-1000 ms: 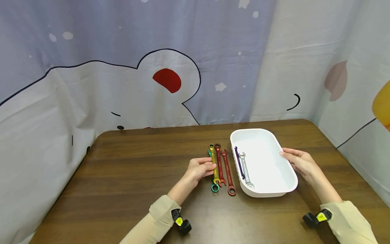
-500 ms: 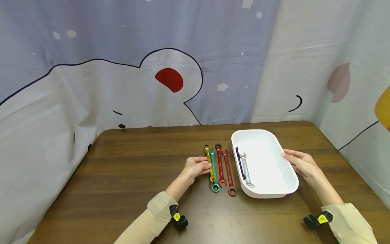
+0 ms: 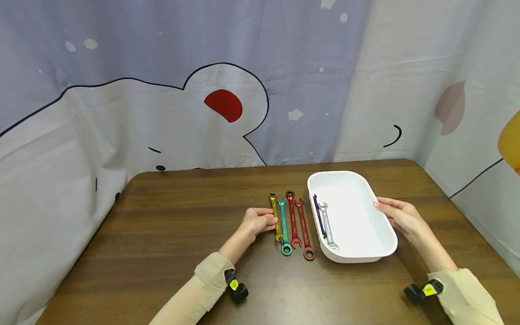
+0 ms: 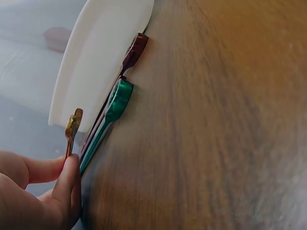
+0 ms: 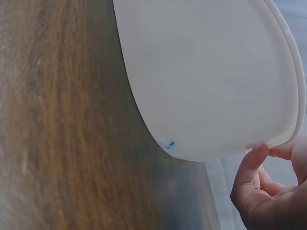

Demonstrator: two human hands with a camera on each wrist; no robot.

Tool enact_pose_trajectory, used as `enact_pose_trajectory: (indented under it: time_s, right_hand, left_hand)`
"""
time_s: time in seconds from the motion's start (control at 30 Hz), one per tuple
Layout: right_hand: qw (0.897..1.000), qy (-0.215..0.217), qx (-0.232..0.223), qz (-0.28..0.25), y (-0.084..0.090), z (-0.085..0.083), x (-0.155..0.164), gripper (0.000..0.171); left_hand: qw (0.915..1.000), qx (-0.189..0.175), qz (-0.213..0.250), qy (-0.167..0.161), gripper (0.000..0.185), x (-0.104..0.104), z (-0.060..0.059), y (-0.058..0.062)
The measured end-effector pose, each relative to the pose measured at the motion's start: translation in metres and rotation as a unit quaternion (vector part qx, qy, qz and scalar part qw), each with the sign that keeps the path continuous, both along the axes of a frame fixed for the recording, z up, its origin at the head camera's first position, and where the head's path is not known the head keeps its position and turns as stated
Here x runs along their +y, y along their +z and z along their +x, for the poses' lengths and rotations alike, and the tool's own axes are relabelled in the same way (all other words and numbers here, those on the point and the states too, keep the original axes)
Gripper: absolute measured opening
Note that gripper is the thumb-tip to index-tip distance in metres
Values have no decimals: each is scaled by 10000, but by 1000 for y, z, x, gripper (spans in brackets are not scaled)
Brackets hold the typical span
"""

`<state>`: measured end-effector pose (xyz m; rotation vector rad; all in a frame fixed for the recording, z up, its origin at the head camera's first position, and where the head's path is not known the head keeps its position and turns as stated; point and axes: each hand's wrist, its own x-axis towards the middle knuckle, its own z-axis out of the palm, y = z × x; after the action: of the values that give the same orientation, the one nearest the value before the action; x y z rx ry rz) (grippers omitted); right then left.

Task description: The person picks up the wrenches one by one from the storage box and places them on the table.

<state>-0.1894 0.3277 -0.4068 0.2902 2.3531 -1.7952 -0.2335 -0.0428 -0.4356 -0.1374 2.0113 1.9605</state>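
My left hand (image 3: 271, 220) pinches the shaft of a yellow wrench (image 3: 275, 212) that lies leftmost in a row on the brown table (image 3: 162, 234). Beside it lie a green wrench (image 3: 284, 228) and two red wrenches (image 3: 302, 228). In the left wrist view my left hand (image 4: 67, 166) has thumb and finger at the yellow wrench (image 4: 73, 127), next to the green wrench (image 4: 114, 108). My right hand (image 3: 382, 208) holds the right rim of a white tray (image 3: 365, 212). A purple wrench (image 3: 318, 217) and a silver wrench (image 3: 328, 225) lie inside it. The right wrist view shows my right hand (image 5: 265, 154) at the tray's (image 5: 206, 76) rim.
A curtain with a cartoon print (image 3: 227, 104) hangs behind and around the table. The table's edges run close on the left, back and right. Bare wood spreads to the left of the wrenches and in front of them.
My left hand has drawn the yellow wrench leftward off the green wrench; the two now lie side by side. My right hand has stayed on the tray's rim.
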Motion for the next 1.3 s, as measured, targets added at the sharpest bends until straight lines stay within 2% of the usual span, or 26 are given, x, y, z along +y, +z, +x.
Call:
enact_pose_trajectory:
  time_s: [0.67,0.9,1.3]
  right_hand:
    - [9999,26,19,-116,-1,0,1,65]
    - [9999,41,26,-126,-1,0,1,65]
    - [10000,27,-26,21,-2,-1,1,71]
  left_hand:
    - [9977,249,-602,174,29,4,1,3]
    - [9925,440,-1113,234,28,4,1,5]
    - [9837,726,-1631,230,24,7,1,6]
